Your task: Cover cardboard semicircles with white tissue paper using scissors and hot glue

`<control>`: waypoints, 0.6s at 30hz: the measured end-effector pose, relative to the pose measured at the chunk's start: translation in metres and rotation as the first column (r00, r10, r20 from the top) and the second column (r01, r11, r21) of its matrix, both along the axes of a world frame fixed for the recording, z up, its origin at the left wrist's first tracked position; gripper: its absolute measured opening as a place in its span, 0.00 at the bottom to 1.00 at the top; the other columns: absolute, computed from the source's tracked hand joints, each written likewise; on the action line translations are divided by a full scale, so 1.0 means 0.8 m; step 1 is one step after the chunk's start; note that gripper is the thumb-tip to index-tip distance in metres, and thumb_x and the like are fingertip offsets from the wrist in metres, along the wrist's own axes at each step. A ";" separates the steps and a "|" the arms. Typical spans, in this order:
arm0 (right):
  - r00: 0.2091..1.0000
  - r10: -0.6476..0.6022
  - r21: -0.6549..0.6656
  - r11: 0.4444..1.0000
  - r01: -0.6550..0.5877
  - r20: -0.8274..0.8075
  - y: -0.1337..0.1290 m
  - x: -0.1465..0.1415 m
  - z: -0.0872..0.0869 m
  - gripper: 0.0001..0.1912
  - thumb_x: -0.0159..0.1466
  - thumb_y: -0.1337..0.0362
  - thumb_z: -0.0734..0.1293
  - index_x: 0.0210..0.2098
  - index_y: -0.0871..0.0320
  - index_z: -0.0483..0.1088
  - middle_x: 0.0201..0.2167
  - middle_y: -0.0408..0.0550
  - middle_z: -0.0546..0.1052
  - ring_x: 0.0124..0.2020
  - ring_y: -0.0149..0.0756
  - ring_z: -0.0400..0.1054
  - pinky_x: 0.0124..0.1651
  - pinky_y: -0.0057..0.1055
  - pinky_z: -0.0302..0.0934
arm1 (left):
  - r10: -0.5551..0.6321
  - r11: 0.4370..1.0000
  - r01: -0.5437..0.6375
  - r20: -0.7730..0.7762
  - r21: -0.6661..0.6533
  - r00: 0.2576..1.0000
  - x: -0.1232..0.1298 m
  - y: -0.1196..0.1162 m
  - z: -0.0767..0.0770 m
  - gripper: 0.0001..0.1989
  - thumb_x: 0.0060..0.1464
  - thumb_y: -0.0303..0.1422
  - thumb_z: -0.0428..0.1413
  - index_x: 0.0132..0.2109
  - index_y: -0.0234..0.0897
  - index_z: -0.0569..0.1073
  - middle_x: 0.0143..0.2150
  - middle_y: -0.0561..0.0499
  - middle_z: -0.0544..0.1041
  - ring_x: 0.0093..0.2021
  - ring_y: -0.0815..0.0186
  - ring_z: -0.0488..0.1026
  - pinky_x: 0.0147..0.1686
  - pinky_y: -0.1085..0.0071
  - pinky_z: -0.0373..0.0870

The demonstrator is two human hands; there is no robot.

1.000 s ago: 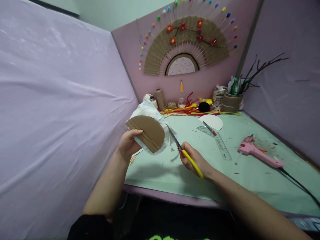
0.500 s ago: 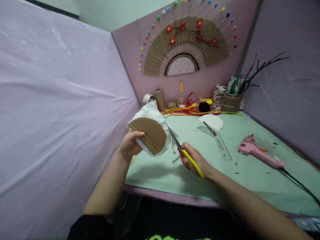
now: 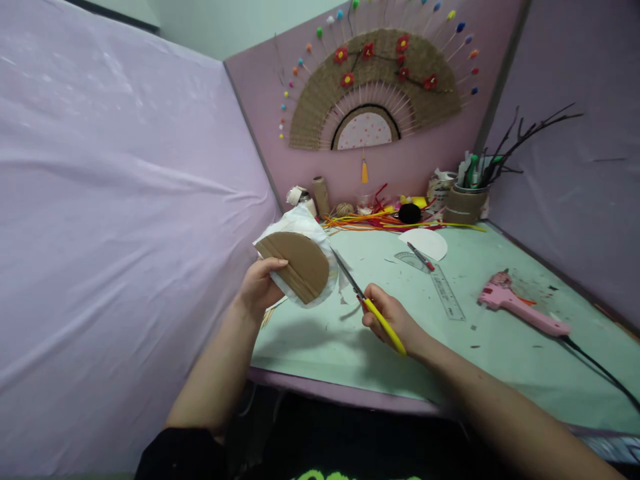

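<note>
My left hand (image 3: 263, 283) grips a brown cardboard half-circle (image 3: 300, 263) by its straight edge, thumb on top. Behind the cardboard lies a pale patterned sheet (image 3: 300, 223), held together with it and sticking out past the curved edge. In my right hand (image 3: 387, 317) is a pair of scissors (image 3: 367, 300) with yellow handles. Their blades look nearly closed and point up and left, the tips at the sheet's right margin. Whether the tips touch the sheet, I cannot tell. A thin trimmed strip (image 3: 350, 313) shows below the blades.
On the right lies a pink glue gun (image 3: 525, 307) with a black cord. A clear ruler (image 3: 449, 293), a red pen (image 3: 421, 256) and a white half-circle (image 3: 433, 241) lie further back. Coloured pipe cleaners (image 3: 370, 220) and a pot with twigs (image 3: 465, 203) line the pink wall.
The cardboard and sheet have shifted slightly left and up with my left hand. The scissors' handles have come closer together in my right hand.
</note>
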State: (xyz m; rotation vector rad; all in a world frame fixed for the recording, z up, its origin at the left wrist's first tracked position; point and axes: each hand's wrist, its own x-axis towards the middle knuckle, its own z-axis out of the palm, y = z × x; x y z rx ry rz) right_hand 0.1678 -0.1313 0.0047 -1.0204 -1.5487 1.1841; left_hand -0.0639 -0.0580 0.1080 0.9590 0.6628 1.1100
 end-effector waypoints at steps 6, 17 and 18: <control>0.999 0.018 0.042 0.999 -0.019 0.031 0.001 0.002 -0.002 0.26 0.57 0.39 0.65 0.32 0.52 0.52 0.18 0.33 0.60 0.19 0.26 0.51 0.22 0.26 0.45 | -0.023 1.000 0.023 -0.022 -0.013 0.999 -0.004 0.002 0.000 0.27 0.40 0.24 0.58 0.52 0.33 0.76 0.37 0.46 0.83 0.51 0.45 0.76 0.57 0.47 0.68; 0.998 0.050 0.079 0.995 -0.054 0.048 -0.001 0.002 -0.003 0.27 0.58 0.36 0.62 0.33 0.52 0.51 0.19 0.34 0.60 0.20 0.27 0.51 0.23 0.26 0.46 | -0.030 0.999 0.031 -0.033 0.032 0.999 0.000 -0.002 -0.002 0.27 0.39 0.22 0.59 0.51 0.33 0.75 0.39 0.45 0.83 0.51 0.46 0.77 0.55 0.49 0.70; 0.998 0.051 0.079 0.995 -0.054 0.048 -0.001 0.002 -0.002 0.26 0.58 0.37 0.62 0.33 0.52 0.51 0.19 0.34 0.60 0.20 0.27 0.51 0.23 0.26 0.46 | -0.035 0.999 0.036 -0.036 0.028 0.999 0.000 -0.002 -0.003 0.27 0.39 0.22 0.59 0.51 0.32 0.75 0.39 0.45 0.83 0.51 0.46 0.77 0.56 0.49 0.70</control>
